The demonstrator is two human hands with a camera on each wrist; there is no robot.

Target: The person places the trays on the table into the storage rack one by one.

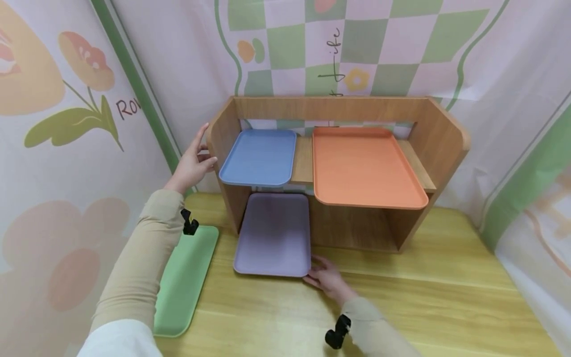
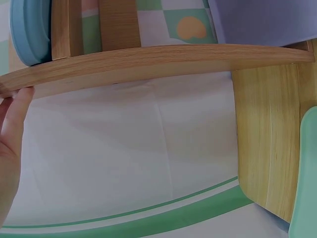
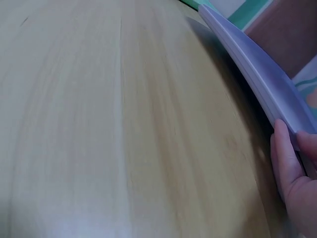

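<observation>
Now right grip (image 1: 327, 278) pinches purple tray (image 1: 273, 235) by near-right corner; left grip (image 1: 192, 166), straight-fingered, touches shelf (image 1: 334, 108)

A sleeve (image 1: 138, 258) below the left hand (image 1: 193, 164) partly hid the green tray (image 1: 189, 277); the right wrist view cropped the purple tray (image 1: 275, 235).
</observation>
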